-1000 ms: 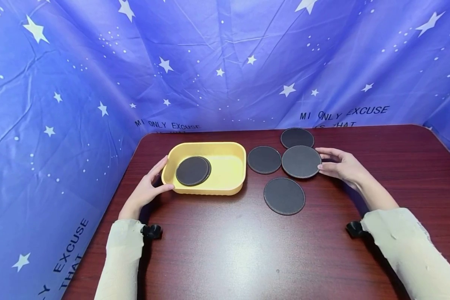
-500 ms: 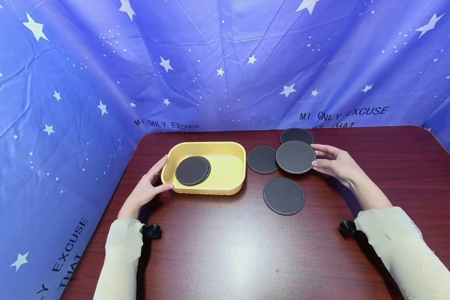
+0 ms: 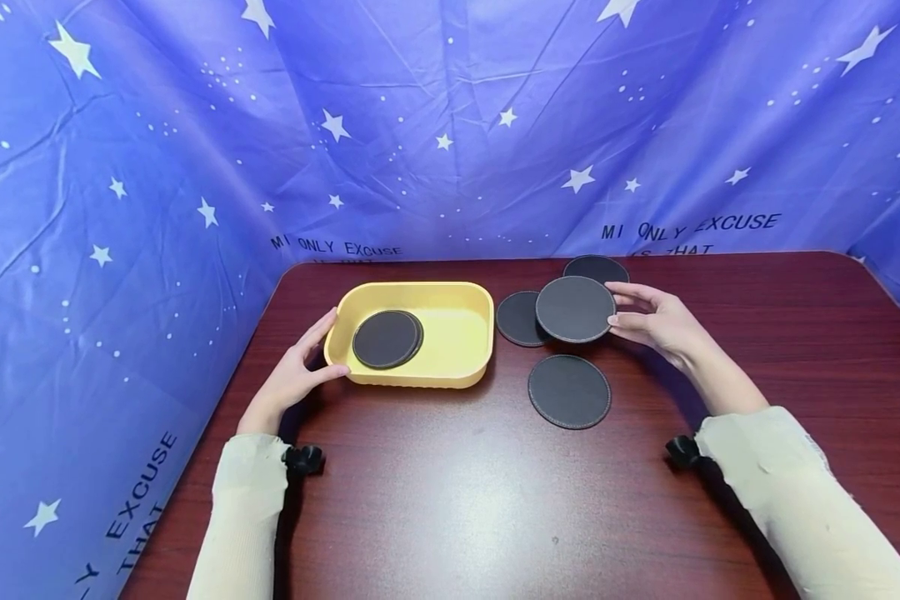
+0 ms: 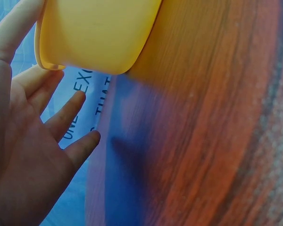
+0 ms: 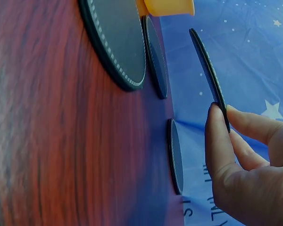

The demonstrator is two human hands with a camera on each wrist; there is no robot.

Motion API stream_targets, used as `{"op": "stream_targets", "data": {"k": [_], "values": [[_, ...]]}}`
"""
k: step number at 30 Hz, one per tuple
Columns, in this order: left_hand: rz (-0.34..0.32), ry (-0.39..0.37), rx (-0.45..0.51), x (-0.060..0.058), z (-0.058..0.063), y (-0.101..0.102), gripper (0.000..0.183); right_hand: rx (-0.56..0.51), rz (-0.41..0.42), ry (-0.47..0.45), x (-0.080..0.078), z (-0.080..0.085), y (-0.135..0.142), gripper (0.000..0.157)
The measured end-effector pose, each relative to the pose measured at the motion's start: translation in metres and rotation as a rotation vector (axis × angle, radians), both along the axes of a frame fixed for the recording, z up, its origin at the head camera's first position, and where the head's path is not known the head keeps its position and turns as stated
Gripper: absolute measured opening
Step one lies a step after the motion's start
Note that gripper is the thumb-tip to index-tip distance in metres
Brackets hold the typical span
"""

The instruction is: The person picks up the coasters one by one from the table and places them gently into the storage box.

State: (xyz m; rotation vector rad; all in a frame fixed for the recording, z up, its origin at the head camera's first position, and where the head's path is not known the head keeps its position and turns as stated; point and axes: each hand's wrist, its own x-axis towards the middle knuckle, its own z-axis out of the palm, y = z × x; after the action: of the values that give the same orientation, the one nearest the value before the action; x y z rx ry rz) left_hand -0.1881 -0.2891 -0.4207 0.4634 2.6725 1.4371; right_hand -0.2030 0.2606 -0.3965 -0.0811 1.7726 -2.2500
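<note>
Blue cloth [image 3: 457, 196] reading "MI ONLY EXCUSE" and "THAT" hangs behind the tray [image 3: 453, 342], whose left end the left hand [image 3: 288, 379] touches with spread fingers, at least two coasters [image 3: 387, 339] lying inside, three on the table [image 3: 420, 475] to its right, another coaster [image 3: 576, 309] pinched aloft there by the right hand [image 3: 656, 325].

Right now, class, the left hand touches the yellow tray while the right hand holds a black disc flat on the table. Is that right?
Not quite: the black disc in the right hand is not on the table. It is pinched at its edge and held in the air, as the right wrist view shows. The rest stands: the left hand touches the yellow tray.
</note>
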Motion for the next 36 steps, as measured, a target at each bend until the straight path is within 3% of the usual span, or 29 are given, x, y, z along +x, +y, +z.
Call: {"op": "stream_targets", "data": {"k": [17, 36], "values": [[0.002, -0.009, 0.005, 0.0, 0.001, 0.0, 0.088, 0.018, 0.033, 0.013, -0.002, 0.01, -0.031, 0.047], [0.008, -0.008, 0.013, 0.0, 0.001, 0.001, 0.089, 0.083, 0.073, 0.0, -0.007, 0.018, -0.067, 0.06]]}}
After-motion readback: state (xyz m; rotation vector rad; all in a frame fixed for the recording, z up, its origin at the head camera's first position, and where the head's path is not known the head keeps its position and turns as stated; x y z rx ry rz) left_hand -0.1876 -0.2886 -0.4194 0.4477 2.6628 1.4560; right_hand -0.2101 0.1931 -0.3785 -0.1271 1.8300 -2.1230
